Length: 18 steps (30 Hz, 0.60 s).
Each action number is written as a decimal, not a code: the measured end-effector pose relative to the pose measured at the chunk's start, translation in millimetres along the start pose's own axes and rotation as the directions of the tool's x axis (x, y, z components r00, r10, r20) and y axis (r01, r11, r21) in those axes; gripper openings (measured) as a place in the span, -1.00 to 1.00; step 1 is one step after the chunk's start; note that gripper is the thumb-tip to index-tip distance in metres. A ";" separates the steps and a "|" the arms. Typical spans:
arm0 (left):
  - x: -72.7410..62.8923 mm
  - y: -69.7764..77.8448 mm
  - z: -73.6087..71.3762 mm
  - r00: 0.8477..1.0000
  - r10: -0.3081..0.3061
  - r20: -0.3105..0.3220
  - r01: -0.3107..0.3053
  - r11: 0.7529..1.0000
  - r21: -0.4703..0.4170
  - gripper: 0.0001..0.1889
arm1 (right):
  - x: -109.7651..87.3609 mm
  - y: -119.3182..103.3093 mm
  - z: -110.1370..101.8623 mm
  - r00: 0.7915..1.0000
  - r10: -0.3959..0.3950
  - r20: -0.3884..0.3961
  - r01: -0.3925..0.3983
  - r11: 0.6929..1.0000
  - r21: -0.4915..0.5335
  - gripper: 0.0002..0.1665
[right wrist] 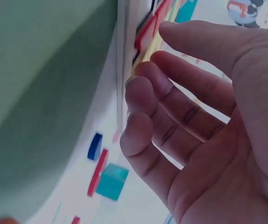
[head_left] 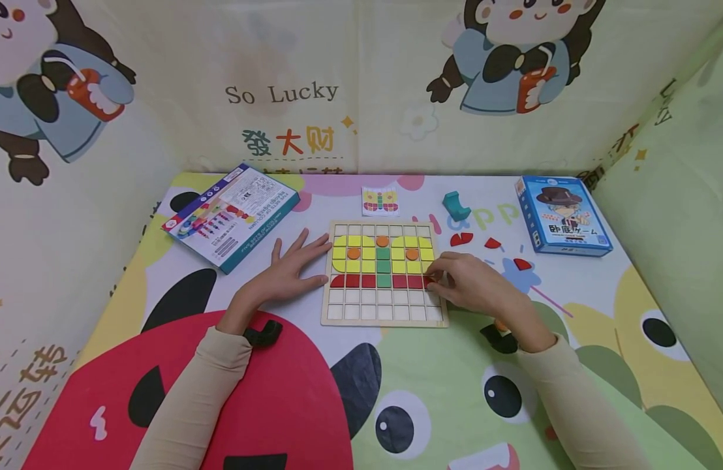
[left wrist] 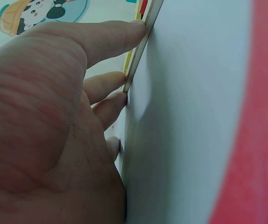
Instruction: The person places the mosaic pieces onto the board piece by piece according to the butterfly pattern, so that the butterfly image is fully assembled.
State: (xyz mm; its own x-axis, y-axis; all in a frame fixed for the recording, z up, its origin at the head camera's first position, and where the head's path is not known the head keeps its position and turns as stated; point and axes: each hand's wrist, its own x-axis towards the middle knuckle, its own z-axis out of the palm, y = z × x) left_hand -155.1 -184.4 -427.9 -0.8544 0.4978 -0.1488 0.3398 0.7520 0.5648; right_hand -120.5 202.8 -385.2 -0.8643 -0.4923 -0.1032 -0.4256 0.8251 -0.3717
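A wooden grid board (head_left: 384, 324) lies on the table, with yellow, orange, green and red tiles forming a butterfly pattern. My left hand (head_left: 288, 273) is spread at its left edge; in the left wrist view, the thumb (left wrist: 120, 37) and fingertips touch the board's side. At the right end of the row of red tiles (head_left: 368, 281) is my right hand (head_left: 470, 281). The right wrist view has its thumb (right wrist: 199, 42) and bent fingers apart beside the red tiles (right wrist: 147, 35), with nothing visible between them. The fingers partly cover the row's end in the head view.
A small butterfly pattern card (head_left: 380, 202) lies behind the board. Loose red pieces (head_left: 492, 243) and a teal block (head_left: 456, 206) are to the right. A blue game box (head_left: 564, 215) stands back right, another flat box (head_left: 232, 215) back left.
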 end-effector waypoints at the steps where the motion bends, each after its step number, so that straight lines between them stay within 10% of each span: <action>1: -0.1 -0.3 0.0 1.000 0.001 -0.001 -0.001 1.000 0.000 -0.09 | 0.0 2.5 -1.9 1.000 0.005 -0.008 -0.005 1.000 0.003 -0.63; 18: -1.6 1.7 -1.0 1.000 0.004 0.000 -0.004 1.000 -0.018 -0.09 | 17.2 64.1 -31.1 0.956 0.288 -0.051 -0.287 0.958 0.027 -0.55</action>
State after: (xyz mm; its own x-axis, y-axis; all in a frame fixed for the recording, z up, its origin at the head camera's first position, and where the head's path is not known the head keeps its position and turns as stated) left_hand -153.6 -184.4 -425.9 -0.8532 0.5006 -0.1466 0.3361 0.7425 0.5795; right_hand -171.0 255.8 -382.1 -0.9626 -0.2194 -0.1588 -0.1527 0.9239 -0.3508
